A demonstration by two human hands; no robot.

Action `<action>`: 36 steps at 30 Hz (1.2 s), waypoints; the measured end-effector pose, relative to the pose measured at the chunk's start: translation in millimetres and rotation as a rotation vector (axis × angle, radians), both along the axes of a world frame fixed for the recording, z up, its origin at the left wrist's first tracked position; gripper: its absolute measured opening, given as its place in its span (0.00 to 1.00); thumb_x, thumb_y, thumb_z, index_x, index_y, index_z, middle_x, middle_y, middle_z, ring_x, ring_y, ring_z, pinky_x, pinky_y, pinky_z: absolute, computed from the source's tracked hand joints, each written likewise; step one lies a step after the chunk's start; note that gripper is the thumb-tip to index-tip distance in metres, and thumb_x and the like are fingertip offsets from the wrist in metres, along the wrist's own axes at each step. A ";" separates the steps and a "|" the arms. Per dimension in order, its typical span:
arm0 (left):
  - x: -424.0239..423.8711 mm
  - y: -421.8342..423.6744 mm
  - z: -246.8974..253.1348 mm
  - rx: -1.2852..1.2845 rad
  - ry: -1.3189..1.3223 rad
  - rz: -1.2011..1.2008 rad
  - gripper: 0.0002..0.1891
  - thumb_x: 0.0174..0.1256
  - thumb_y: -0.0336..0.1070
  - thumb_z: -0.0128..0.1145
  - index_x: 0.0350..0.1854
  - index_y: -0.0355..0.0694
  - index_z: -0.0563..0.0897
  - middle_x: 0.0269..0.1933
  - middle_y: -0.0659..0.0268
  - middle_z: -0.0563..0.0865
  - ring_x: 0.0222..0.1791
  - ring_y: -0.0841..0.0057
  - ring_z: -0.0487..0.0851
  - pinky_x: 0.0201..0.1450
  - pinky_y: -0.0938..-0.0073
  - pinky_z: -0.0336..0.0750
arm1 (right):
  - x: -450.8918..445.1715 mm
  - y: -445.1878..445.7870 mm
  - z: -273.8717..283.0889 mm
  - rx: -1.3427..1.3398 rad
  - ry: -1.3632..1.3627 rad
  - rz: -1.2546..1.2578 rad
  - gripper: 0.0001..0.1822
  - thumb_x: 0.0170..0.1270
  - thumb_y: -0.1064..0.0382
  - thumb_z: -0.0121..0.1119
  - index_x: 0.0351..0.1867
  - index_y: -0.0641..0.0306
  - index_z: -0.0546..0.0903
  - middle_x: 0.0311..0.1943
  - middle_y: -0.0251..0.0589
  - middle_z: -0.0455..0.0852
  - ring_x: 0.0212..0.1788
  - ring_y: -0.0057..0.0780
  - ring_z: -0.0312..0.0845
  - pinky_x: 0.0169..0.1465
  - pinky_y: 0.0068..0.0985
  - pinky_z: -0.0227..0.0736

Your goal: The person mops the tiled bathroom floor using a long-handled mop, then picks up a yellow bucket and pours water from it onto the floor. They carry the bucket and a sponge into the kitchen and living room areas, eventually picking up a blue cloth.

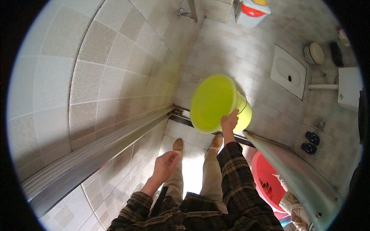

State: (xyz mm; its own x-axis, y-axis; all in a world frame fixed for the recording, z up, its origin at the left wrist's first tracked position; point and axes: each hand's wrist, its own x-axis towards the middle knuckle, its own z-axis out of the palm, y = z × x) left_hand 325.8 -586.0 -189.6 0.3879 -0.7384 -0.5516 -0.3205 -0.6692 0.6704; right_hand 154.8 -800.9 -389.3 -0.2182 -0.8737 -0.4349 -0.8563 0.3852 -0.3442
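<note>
My right hand [229, 121] grips the rim of a yellow-green plastic bucket [212, 102]. The bucket tilts with its mouth towards the left, above the doorway threshold. No contents can be made out in it. A thin metal bail handle [244, 105] lies against the bucket's outer side. My left hand [165, 167] hangs in front of my left leg, its fingers curled in loosely, with nothing seen in it. Below the hands my brown shoes [178, 144] stand on the tiled floor just before the dark threshold strip [182, 119].
A metal door frame [109, 153] runs along the left, and a frosted glass door [292, 170] stands on the right. Behind that door is a red basin [267, 179] with cloth. Farther in are a squat toilet [289, 70], slippers [310, 143], a basket [314, 53] and a white bin [251, 16].
</note>
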 end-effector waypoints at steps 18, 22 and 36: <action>1.8 9.1 -6.5 0.063 0.005 -0.011 0.09 0.62 0.35 0.56 0.39 0.34 0.80 0.32 0.57 0.84 0.28 0.71 0.83 0.33 0.75 0.78 | 4.2 -19.9 -4.9 -0.051 0.046 0.034 0.29 0.48 0.66 0.64 0.47 0.65 0.59 0.34 0.63 0.79 0.38 0.59 0.78 0.40 0.44 0.74; -0.8 9.3 -6.5 0.084 0.021 -0.002 0.09 0.62 0.35 0.56 0.39 0.35 0.80 0.32 0.57 0.84 0.29 0.71 0.83 0.33 0.75 0.78 | -4.4 -24.0 -2.3 -0.029 -0.005 0.039 0.28 0.48 0.67 0.64 0.48 0.65 0.60 0.35 0.64 0.78 0.39 0.59 0.78 0.42 0.43 0.74; -9.5 10.4 -5.6 0.102 -0.015 -0.080 0.09 0.62 0.35 0.57 0.38 0.35 0.80 0.32 0.57 0.85 0.28 0.72 0.84 0.32 0.75 0.78 | 8.2 -33.6 -5.9 -0.044 -0.079 0.052 0.28 0.49 0.67 0.64 0.48 0.66 0.60 0.36 0.65 0.78 0.39 0.59 0.78 0.42 0.43 0.74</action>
State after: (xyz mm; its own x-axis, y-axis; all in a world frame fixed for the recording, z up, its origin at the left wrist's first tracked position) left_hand 316.3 -575.6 -195.2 0.3388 -0.7077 -0.6199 -0.3846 -0.7055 0.5952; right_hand 163.0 -834.4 -395.2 -0.1382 -0.9016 -0.4100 -0.8443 0.3236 -0.4271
